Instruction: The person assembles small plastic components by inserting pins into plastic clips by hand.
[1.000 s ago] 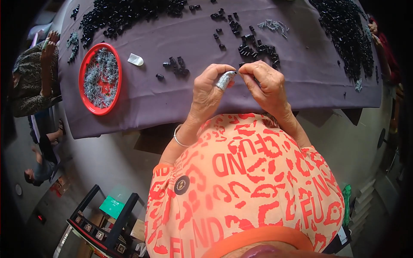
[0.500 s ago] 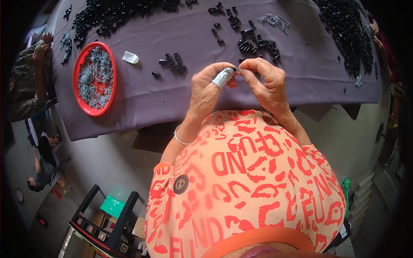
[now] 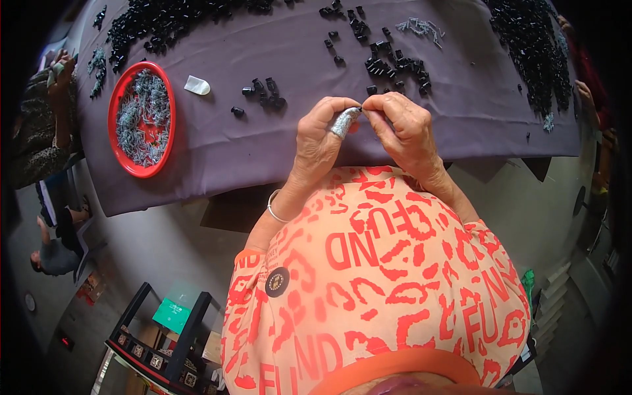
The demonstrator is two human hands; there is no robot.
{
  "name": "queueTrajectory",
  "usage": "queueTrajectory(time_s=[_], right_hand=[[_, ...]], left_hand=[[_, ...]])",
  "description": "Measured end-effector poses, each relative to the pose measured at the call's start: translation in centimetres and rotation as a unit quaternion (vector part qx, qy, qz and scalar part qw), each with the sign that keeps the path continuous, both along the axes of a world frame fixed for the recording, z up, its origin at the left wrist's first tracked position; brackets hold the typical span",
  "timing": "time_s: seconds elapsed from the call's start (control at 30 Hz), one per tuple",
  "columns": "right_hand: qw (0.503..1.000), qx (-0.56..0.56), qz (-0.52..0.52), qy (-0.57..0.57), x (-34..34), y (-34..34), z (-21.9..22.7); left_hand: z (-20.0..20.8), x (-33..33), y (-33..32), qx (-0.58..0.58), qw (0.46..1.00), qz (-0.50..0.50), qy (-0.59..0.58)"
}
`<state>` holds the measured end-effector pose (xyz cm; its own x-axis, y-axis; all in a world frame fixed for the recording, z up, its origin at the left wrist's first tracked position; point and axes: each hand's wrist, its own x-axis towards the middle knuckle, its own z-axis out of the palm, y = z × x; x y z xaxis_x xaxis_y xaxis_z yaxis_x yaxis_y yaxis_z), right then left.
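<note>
Just above the middle of the frame, the left hand (image 3: 320,135) and the right hand (image 3: 403,128) meet over the near edge of the table covered in smooth purple-grey cloth (image 3: 276,148). Both are pinched narrow, fingertips touching around a tiny dark part (image 3: 361,108) too small to make out. A silvery, textured thimble-like cap (image 3: 345,122) covers one left finger.

Judging from how things lie, the work seems early to midway: large heaps of small black plastic pieces (image 3: 178,20) fill the upper left and the upper right (image 3: 533,46), while only small clusters of black pieces (image 3: 266,95) sit near the hands, with another cluster (image 3: 395,66) at upper centre. A round red plastic tray (image 3: 117,105) at the left holds a tangled pile of thin grey metal bits (image 3: 141,118). A small white translucent piece (image 3: 196,85) lies beside it.
</note>
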<state>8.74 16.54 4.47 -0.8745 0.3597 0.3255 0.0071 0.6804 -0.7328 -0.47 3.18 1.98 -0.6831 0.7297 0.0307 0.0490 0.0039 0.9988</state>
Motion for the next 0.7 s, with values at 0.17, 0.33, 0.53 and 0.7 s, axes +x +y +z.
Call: queueTrajectory(time_s=[0.17, 0.33, 0.53, 0.7], right_hand=[[0.990, -0.133, 0.011, -0.036, 0.31, -0.13, 0.37], [0.984, -0.165, 0.006, -0.059, 0.53, -0.32, 0.56], [0.999, -0.036, 0.019, 0.014, 0.37, -0.28, 0.05], [0.999, -0.026, 0.041, 0.007, 0.18, -0.22, 0.37]], left_hand=[[-0.10, 0.04, -0.60, 0.017, 0.981, -0.028, -0.193], [0.01, 0.03, -0.69, 0.031, 0.975, -0.031, -0.219], [-0.38, 0.07, -0.81, 0.024, 0.961, -0.042, -0.272], [-0.52, 0.12, -0.94, 0.046, 0.946, -0.046, -0.319]])
